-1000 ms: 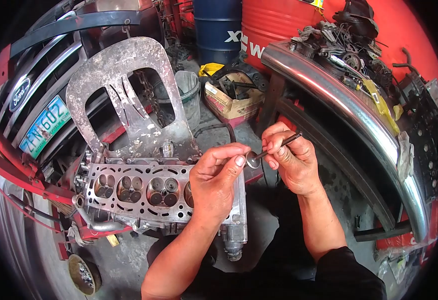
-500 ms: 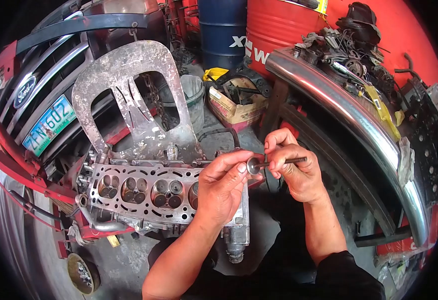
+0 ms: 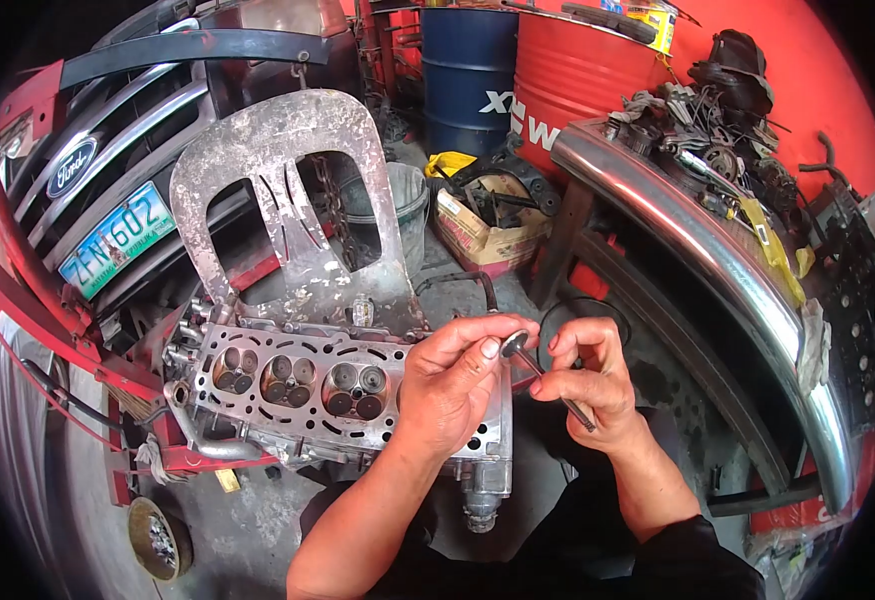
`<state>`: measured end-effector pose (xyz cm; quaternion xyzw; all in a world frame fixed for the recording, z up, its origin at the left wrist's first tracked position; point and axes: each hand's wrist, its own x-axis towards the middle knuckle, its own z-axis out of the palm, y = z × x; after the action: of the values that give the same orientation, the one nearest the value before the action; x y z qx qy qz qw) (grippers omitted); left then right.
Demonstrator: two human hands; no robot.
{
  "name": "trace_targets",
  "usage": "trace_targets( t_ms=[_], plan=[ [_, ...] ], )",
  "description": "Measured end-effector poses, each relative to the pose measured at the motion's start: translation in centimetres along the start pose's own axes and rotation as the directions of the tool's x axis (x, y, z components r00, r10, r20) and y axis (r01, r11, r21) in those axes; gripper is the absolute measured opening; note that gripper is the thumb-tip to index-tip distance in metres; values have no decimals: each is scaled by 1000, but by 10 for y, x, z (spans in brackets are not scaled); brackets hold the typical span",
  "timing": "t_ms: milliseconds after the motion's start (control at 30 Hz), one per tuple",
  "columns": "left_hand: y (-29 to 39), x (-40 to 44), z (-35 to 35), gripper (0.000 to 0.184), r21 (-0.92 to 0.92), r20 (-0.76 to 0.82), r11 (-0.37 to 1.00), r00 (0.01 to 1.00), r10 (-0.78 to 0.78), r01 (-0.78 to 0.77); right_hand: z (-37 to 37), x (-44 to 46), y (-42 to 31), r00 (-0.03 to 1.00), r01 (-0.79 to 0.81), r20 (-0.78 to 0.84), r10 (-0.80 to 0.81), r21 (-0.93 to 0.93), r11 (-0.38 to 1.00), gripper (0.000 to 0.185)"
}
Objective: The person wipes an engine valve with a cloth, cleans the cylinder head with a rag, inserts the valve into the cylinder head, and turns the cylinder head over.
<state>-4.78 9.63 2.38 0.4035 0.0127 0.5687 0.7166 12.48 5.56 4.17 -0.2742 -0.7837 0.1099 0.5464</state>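
An engine valve with a round metal head and a thin dark stem is held in front of me. My left hand pinches the head between thumb and fingertips. The stem slants down to the right, past the thumb of my right hand. That hand's thumb and forefinger are apart, with the stem running between them; whether it rests on the thumb is unclear. Beneath my left hand lies a cylinder head, its chambers facing up with round valve faces showing. My left hand and forearm cover part of it.
A worn chair stands behind the cylinder head. At right is a chrome bumper with greasy parts piled behind it. A round container of small parts sits on the floor at lower left. A bucket and cardboard box stand farther back.
The valve has tilted from nearly level, so its stem now points down to the right. My right thumb and forefinger have spread apart. The view has shifted slightly.
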Motion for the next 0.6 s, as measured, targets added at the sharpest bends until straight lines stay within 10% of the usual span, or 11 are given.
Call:
trace_targets(
  t_ms=[600],
  plan=[
    [-4, 0, -2, 23, -62, 41, 996, 997, -62, 65, 2, 0, -4, 990, 113, 111, -86, -265, 958, 44]
  ],
)
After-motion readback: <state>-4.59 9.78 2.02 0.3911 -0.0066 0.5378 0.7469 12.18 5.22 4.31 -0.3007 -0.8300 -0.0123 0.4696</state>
